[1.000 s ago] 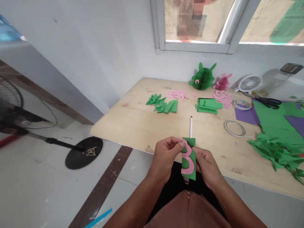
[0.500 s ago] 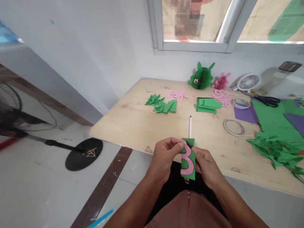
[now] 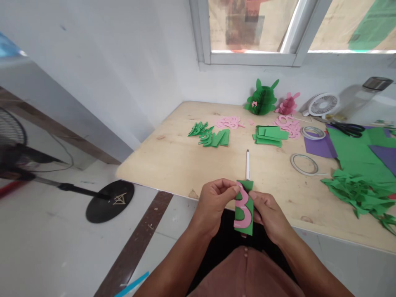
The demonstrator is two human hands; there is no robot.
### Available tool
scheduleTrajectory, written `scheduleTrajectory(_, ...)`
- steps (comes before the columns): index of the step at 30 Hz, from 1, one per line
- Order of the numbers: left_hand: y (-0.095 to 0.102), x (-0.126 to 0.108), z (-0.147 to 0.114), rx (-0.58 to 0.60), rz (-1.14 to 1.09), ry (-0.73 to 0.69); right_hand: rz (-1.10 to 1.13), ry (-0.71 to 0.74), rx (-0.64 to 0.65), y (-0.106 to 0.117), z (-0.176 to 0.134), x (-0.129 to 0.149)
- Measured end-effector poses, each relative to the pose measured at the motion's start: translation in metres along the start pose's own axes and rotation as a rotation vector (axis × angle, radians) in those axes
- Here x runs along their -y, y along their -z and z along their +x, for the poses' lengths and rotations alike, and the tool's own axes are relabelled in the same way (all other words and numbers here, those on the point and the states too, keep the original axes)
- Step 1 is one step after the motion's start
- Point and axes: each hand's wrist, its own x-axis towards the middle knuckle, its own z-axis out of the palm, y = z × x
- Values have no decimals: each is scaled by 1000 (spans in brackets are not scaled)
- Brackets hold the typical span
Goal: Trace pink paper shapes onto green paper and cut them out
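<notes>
A green paper strip (image 3: 246,185) is held between my two hands over the table's front edge. On it lies a pink paper cutout (image 3: 242,223) with a curved shape like a 3. My left hand (image 3: 214,204) is closed, its thumb and forefinger pinching the top left of the cutout and strip. My right hand (image 3: 268,211) grips the strip's right edge between thumb and fingers; some of its fingertips are hidden. Just beyond the strip a white pen (image 3: 248,165) with a dark tip lies on the table.
On the wooden table (image 3: 154,165) are green cutouts (image 3: 206,135), pink cutouts (image 3: 229,122), stacked green strips (image 3: 269,135), tape rolls (image 3: 293,168), scissors (image 3: 349,129) and green scraps (image 3: 355,194). Behind stand a green paper figure (image 3: 262,100), a pink one (image 3: 288,106) and a small fan (image 3: 324,104).
The strip and pink cutout have turned very slightly in my fingers, the lower end shifting left. Both hands keep their grip. The whole view has shifted a little.
</notes>
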Motion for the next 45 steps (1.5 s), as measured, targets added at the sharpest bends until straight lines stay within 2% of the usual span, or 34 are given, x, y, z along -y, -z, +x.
scheduleTrajectory(45,2,-4,9,27,98,14,-10,14,-26,2,3,0)
